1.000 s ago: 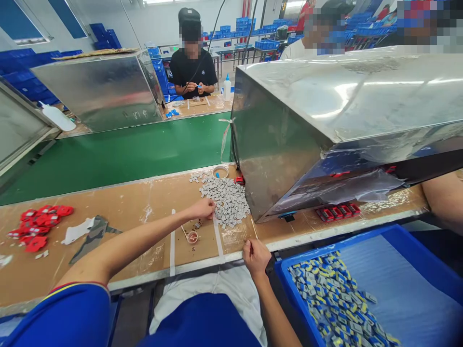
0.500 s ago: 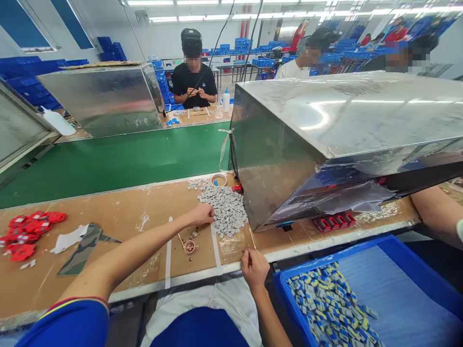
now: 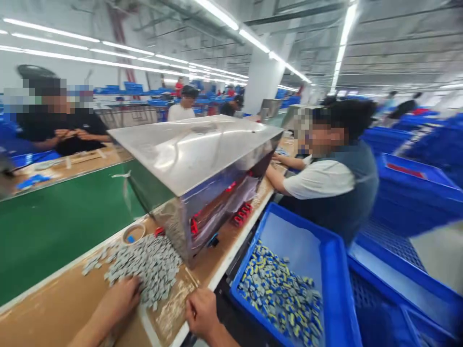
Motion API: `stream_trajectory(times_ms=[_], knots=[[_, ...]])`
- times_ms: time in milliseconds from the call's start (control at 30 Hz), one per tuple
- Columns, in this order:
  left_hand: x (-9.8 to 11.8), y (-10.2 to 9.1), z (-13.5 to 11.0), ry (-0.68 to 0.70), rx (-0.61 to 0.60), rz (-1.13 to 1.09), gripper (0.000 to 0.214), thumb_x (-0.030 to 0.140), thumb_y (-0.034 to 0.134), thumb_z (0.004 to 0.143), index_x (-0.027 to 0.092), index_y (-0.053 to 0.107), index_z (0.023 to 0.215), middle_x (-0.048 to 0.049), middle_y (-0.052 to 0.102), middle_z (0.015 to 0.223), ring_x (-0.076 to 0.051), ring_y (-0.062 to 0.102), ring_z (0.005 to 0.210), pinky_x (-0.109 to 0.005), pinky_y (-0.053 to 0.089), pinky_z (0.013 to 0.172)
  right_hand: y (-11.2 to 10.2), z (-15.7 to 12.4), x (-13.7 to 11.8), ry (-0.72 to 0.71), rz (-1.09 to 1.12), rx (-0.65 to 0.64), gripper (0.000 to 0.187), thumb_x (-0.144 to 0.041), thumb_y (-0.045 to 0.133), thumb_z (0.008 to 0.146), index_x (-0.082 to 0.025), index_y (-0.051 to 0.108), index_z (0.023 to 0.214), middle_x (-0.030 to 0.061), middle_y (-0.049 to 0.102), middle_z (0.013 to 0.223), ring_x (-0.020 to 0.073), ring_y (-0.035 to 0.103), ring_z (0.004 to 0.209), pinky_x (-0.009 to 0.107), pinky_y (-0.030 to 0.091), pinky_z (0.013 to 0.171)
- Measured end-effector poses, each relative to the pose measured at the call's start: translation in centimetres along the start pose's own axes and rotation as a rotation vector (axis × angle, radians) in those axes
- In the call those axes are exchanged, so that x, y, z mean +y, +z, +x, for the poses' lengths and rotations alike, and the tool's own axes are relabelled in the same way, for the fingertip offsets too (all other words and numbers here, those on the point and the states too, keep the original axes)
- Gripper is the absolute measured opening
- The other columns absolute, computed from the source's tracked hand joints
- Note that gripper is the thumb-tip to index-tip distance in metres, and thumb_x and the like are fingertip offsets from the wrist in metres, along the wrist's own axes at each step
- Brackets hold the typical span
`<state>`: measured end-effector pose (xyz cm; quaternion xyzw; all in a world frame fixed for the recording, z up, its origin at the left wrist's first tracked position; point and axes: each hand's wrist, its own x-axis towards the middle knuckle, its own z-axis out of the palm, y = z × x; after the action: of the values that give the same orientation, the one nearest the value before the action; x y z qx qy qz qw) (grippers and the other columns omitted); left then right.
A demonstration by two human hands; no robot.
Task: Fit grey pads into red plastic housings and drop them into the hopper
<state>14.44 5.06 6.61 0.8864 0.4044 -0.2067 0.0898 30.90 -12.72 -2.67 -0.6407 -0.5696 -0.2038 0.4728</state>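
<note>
At the near left edge of a pile of small grey plastic pieces [image 3: 155, 270] is my left hand [image 3: 123, 299]. Its fingers are curled down against the pieces, and whatever lies between the fingertips is hidden. My right hand [image 3: 203, 311] is closed in a fist at the bench's front edge, gripping a thin pale stick [image 3: 191, 276] that points up and away. Close to the right hand stands a blue bin [image 3: 334, 289] with many small grey, blue and yellow pieces [image 3: 278, 289] inside.
A metal hood [image 3: 195, 159] covers the bench beyond the pile, with red parts [image 3: 243, 214] under its edge. A tape roll [image 3: 133, 233] lies behind the pile. The green belt [image 3: 65, 212] runs at left. A co-worker [image 3: 325, 178] sits at right; another person [image 3: 61, 125] works across.
My view has swung to the right, bringing the co-worker and more bins into sight. My left hand stays by the grey pile, and my right hand still holds the stick.
</note>
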Motion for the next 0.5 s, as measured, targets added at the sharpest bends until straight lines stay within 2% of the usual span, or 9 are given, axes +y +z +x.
stream_trajectory(times_ms=[133, 233, 300, 367, 433, 500], knots=[[-0.1, 1.2, 1.3, -0.053, -0.029, 0.053, 0.032, 0.009, 0.037, 0.089, 0.013, 0.066, 0.101, -0.0182, 0.072, 0.105, -0.030, 0.070, 0.104, -0.039, 0.050, 0.088, 1.1, -0.9, 0.5, 0.037, 0.031, 0.003, 0.027, -0.021, 0.037, 0.090, -0.021, 0.046, 0.064, -0.0022, 0.053, 0.050, 0.0118, 0.049, 0.045, 0.027, 0.032, 0.052], [-0.4, 0.8, 1.4, -0.056, 0.001, -0.019, 0.028, 0.012, 0.039, 0.087, 0.016, 0.067, 0.091, -0.0155, 0.073, 0.098, -0.030, 0.071, 0.098, -0.038, 0.052, 0.086, 1.5, -1.8, 0.8, 0.043, 0.046, -0.017, 0.025, -0.020, 0.040, 0.089, -0.021, 0.046, 0.065, -0.0015, 0.054, 0.052, 0.0122, 0.051, 0.047, 0.027, 0.033, 0.054], [-1.7, -0.2, 1.6, 0.017, 0.154, -0.150, 0.023, 0.019, 0.044, 0.085, 0.020, 0.067, 0.083, -0.0119, 0.073, 0.098, -0.028, 0.070, 0.100, -0.035, 0.052, 0.089, 1.7, -2.1, 1.1, 0.028, 0.054, -0.030, 0.025, -0.021, 0.041, 0.089, -0.021, 0.047, 0.065, -0.0014, 0.055, 0.053, 0.0123, 0.052, 0.048, 0.027, 0.033, 0.054], [-3.8, -1.4, 1.9, 0.036, 0.424, -0.290, 0.020, 0.031, 0.048, 0.082, 0.023, 0.067, 0.084, -0.0098, 0.071, 0.106, -0.029, 0.068, 0.106, -0.034, 0.052, 0.094, 2.0, -2.3, 1.4, 0.003, 0.047, -0.030, 0.026, -0.021, 0.041, 0.090, -0.021, 0.048, 0.066, -0.0016, 0.056, 0.052, 0.0122, 0.053, 0.047, 0.027, 0.032, 0.053], [-5.9, -2.0, 2.3, -0.063, 0.633, -0.379, 0.027, 0.041, 0.048, 0.078, 0.024, 0.066, 0.088, -0.0106, 0.070, 0.110, -0.032, 0.067, 0.108, -0.039, 0.053, 0.094, 2.4, -2.4, 1.7, -0.019, 0.025, -0.010, 0.026, -0.021, 0.040, 0.091, -0.021, 0.048, 0.066, -0.0020, 0.056, 0.051, 0.0118, 0.053, 0.046, 0.026, 0.032, 0.052], [-7.6, -1.7, 2.7, -0.216, 0.648, -0.417, 0.030, 0.045, 0.044, 0.076, 0.023, 0.062, 0.084, -0.0126, 0.071, 0.100, -0.035, 0.068, 0.099, -0.045, 0.055, 0.088, 2.8, -2.5, 1.9, -0.043, 0.003, 0.037, 0.027, -0.020, 0.040, 0.091, -0.021, 0.047, 0.065, -0.0024, 0.056, 0.050, 0.0114, 0.053, 0.044, 0.026, 0.032, 0.051]])
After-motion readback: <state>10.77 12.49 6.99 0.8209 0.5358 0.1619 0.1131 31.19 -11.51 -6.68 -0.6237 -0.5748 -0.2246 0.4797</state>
